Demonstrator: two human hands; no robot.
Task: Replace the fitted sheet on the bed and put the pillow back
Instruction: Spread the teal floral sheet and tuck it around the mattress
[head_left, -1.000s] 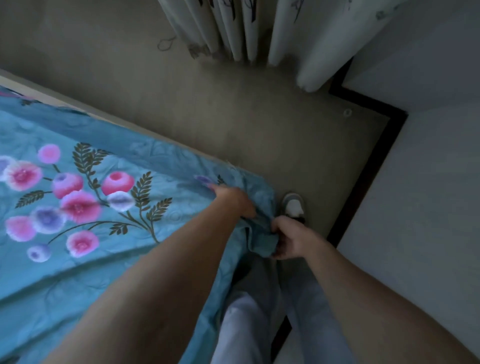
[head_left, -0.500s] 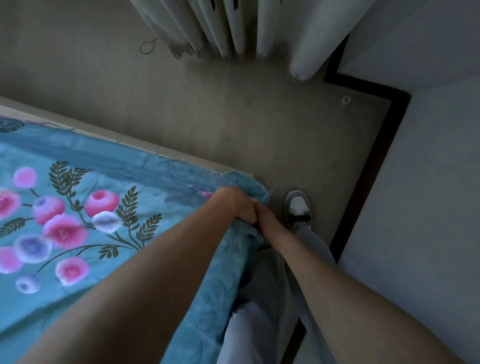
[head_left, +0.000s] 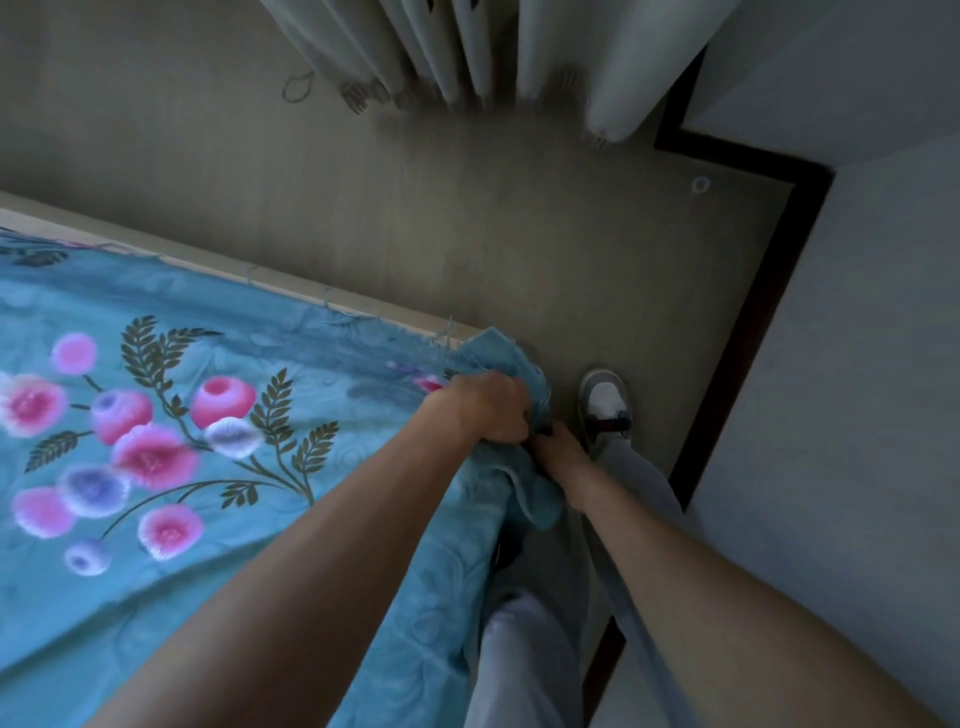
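The person is bunching the corner of the teal flowered sheet just right of the frame's centre, the left hand gripping a fistful of the cloth there. The right hand is pinching the hanging fold just beside it, while the sheet is spreading across the lower left, near a grey shoe on the floor.
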